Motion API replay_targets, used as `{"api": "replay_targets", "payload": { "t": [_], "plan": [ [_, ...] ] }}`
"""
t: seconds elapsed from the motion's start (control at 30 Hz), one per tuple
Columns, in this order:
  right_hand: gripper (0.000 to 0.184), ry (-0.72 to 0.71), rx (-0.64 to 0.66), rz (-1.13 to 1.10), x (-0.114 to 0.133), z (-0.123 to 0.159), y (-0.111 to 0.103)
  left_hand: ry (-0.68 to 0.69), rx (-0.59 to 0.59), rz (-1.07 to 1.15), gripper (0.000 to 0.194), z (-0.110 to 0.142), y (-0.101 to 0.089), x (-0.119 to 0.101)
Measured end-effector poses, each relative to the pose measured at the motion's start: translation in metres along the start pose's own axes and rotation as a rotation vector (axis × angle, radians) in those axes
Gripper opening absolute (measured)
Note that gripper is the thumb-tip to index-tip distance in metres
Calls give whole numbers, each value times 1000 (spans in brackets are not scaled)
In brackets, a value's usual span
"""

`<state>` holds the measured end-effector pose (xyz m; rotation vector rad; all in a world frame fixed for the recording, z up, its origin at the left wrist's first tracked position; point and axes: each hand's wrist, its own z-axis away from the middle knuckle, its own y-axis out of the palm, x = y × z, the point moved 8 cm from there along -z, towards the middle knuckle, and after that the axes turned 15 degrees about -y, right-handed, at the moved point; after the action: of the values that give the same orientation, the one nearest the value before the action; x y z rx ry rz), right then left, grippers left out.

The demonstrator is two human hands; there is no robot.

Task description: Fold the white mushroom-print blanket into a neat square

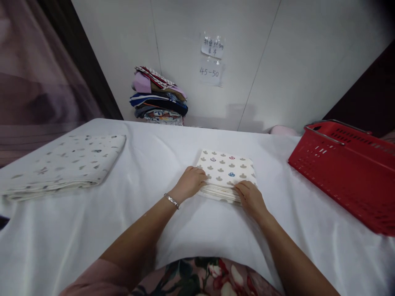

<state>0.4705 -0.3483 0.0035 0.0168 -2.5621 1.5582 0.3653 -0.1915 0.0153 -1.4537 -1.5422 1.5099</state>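
A cream cloth [226,166] printed with small grey mushroom-like shapes, a few of them red or blue, lies folded into a compact rectangle in front of me. Its layered edges face my body. My left hand [193,181], with a silver bracelet at the wrist, grips the near left corner between thumb and fingers. At the near right corner my right hand [249,197] pinches the layers in the same way. The undersides of both hands, and the thumbs in part, are hidden.
A larger folded white patterned cloth [80,160] lies on the left of the white-covered table [148,164]. On the right stands a red plastic basket [348,172] with metal handles. Behind the table are a pile of folded fabrics [159,98] and a wall with paper signs [211,72].
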Motion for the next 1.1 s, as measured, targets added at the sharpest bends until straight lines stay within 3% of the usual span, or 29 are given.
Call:
{"api": "replay_targets", "payload": {
  "t": [0.27,0.47,0.67,0.87,1.1],
  "plan": [
    [23,28,15,-39,1,0,1,136,81,-95,11,-7,8,-13],
    [21,-4,5,-35,3,0,-4,161,48,-271,20,-5,10,-21],
    [22,-59,88,15,10,1,-3,160,11,-266,23,8,15,-20],
    [23,-97,30,8,14,4,-11,140,-19,-210,27,16,16,-15],
    [19,-94,129,-13,14,5,-1,179,45,-140,22,20,16,-19]
  ]
}}
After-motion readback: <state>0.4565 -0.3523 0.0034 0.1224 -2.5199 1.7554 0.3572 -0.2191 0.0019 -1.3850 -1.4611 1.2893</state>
